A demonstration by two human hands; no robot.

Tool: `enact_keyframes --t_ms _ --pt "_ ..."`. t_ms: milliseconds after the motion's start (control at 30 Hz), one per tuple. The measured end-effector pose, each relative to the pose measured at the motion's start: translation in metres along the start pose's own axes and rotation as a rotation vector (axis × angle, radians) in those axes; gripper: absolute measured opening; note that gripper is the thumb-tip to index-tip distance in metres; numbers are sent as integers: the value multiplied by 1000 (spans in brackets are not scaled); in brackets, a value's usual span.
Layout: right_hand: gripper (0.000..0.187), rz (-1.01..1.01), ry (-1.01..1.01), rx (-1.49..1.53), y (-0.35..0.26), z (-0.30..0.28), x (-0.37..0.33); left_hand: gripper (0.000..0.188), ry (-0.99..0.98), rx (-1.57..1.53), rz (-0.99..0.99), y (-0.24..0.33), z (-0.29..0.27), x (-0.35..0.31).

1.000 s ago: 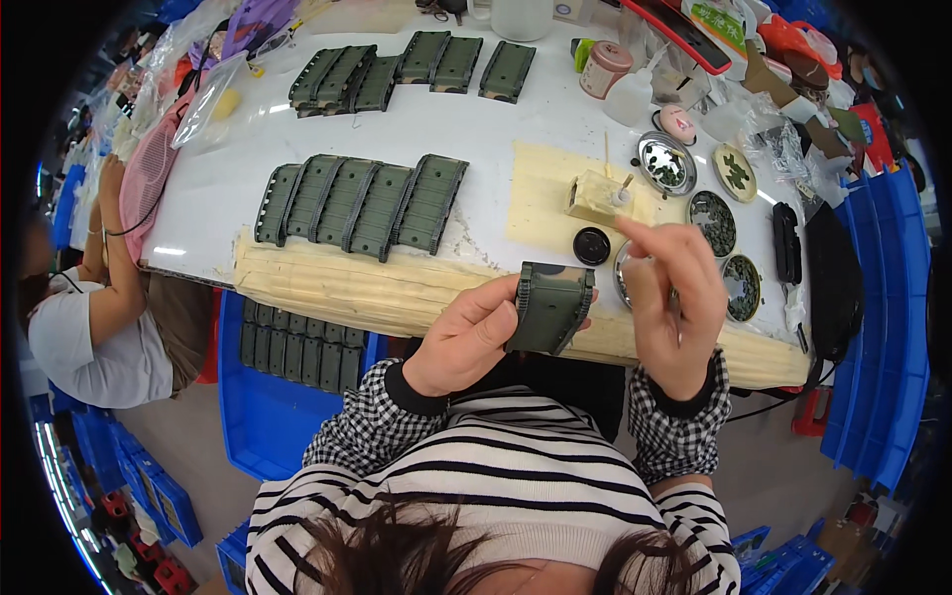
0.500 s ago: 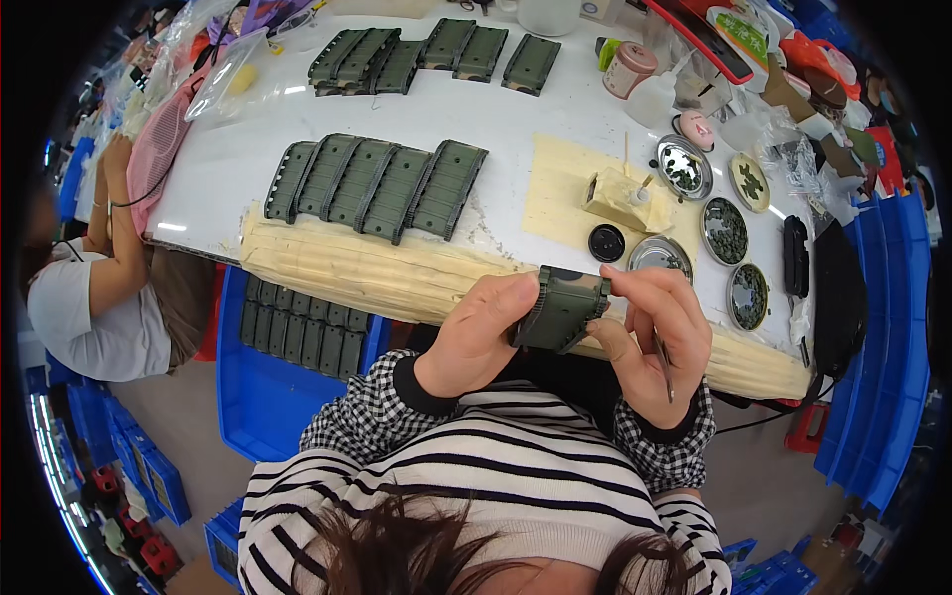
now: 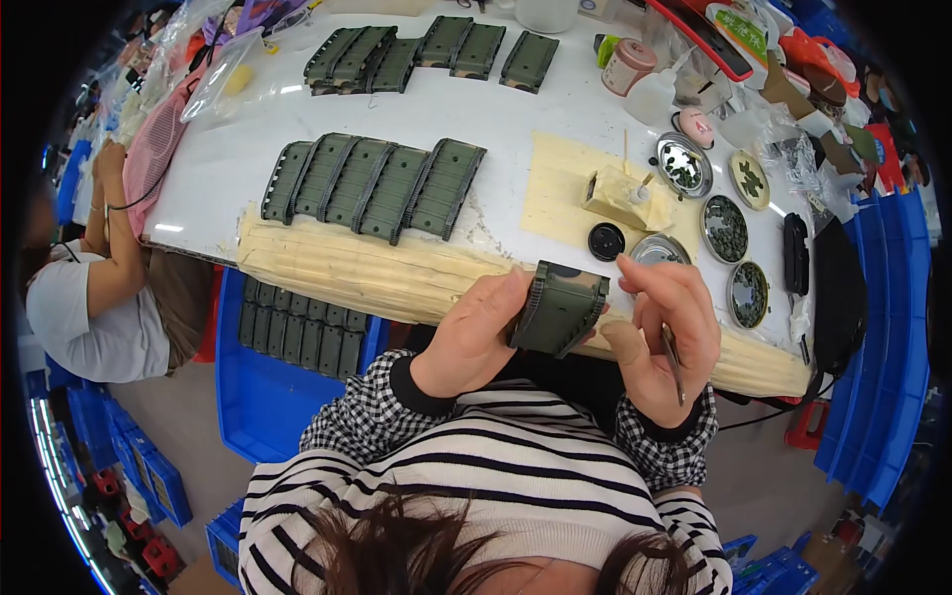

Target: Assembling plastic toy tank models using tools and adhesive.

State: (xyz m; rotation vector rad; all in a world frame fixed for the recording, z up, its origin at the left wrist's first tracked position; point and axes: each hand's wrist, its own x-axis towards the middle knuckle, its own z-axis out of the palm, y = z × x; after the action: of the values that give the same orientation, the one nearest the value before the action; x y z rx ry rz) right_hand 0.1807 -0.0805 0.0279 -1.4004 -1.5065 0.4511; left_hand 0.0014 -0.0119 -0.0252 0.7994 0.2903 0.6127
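Head view: left hand (image 3: 470, 337) grips a ridged olive-green casing (image 3: 563, 313), likely light, stiff, best edge-held; right hand (image 3: 666, 337), just beside, grasps a slim tool (image 3: 675, 371).

Green camouflage piece (image 3: 561, 313) in the left hand (image 3: 470, 339) — slim tool (image 3: 673, 365) in the right hand (image 3: 686, 319), just beside.

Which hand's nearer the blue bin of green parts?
Left. The left hand, gripping a green part, is right of the blue bin; the right hand is farther right, beyond that part.
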Motion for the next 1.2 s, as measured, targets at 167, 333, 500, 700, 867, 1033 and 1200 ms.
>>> enact_keyframes --t_ms 167,333,500,700,867,1033,1200 --pt "27 -150 162 -34 14 -3 2 68 165 410 72 23 13 3" --pt "20 -103 125 -52 13 -2 -1 66 454 1146 464 14 -18 18" --pt "18 -81 101 -49 12 -1 -3 60 483 1428 493 26 -15 26" --pt "17 -98 88 -30 13 -3 -1 72 376 1177 609 18 -14 21" --pt "22 -166 69 -19 2 -5 13 69 292 1288 603 17 4 8" --pt "32 -146 96 -130 -4 9 17 64 253 1392 848 6 4 10" --pt "29 -110 99 -128 -3 12 15 62 200 1489 860 6 3 7"
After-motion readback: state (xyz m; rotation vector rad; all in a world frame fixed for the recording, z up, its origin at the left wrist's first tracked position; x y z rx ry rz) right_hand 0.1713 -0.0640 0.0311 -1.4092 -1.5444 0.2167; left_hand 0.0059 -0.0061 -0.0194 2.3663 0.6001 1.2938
